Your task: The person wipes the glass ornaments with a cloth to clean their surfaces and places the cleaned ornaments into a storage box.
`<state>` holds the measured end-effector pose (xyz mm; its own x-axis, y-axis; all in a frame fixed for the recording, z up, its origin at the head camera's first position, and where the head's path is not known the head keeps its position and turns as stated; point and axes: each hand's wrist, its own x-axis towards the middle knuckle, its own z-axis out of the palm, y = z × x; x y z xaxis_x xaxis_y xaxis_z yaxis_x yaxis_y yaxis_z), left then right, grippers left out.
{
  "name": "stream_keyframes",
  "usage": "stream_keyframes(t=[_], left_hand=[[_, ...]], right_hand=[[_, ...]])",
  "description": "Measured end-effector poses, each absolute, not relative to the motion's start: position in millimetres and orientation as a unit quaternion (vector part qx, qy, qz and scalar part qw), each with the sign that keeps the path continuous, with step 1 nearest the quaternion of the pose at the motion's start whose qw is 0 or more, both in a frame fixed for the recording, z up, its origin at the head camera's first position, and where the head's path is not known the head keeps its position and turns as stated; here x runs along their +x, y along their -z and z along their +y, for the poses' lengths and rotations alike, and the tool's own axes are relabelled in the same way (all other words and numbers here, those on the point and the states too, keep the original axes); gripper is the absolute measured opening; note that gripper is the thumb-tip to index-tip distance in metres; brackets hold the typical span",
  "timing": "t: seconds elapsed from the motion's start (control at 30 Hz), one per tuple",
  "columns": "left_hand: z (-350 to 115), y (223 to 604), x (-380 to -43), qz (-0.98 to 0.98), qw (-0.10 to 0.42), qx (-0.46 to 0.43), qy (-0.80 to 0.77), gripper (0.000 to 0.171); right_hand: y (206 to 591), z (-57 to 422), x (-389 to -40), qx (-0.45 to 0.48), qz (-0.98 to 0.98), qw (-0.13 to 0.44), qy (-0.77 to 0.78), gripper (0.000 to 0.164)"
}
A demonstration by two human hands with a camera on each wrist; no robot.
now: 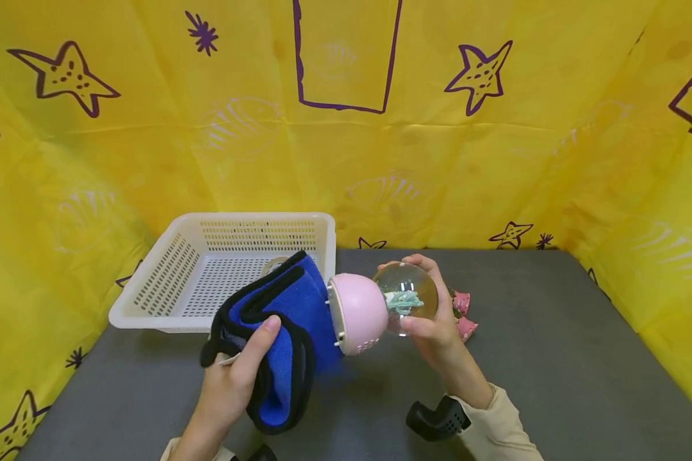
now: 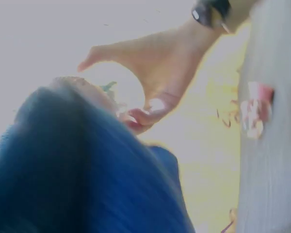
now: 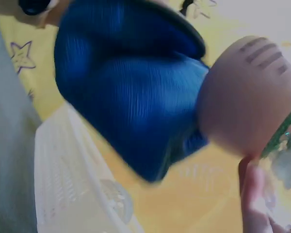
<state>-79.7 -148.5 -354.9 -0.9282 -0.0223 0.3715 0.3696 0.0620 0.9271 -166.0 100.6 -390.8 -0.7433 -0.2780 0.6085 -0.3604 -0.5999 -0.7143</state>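
Note:
My left hand [image 1: 230,378] grips a blue cloth [image 1: 300,307] with black edging, thumb on top, the cloth folded and hanging down. Its far part lies against the underside of a snow globe's pink base [image 1: 360,314]. The globe is tipped on its side, base to the left. My right hand [image 1: 438,326] holds its clear ball [image 1: 423,282], fingers curled over the far side and thumb on the near side. A pale green figure [image 1: 403,301] shows inside. In the right wrist view the cloth [image 3: 136,92] meets the base [image 3: 247,97].
A white perforated basket [image 1: 144,314] stands at the back left of the grey table [image 1: 553,358], with a round, clear-looking item [image 1: 273,264] inside, partly behind the cloth. Small pink objects [image 1: 464,314] lie beyond my right hand. A yellow printed curtain [image 1: 346,153] surrounds the table.

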Motion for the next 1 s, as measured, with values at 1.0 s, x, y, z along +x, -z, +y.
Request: stream_keyframes(t=[1.0], left_hand=[[-128, 366, -87, -0.714, 0.429, -0.336, 0.44, 0.034]], right_hand=[[379, 85, -146, 0.137, -0.669, 0.153, -0.714, 0.076]])
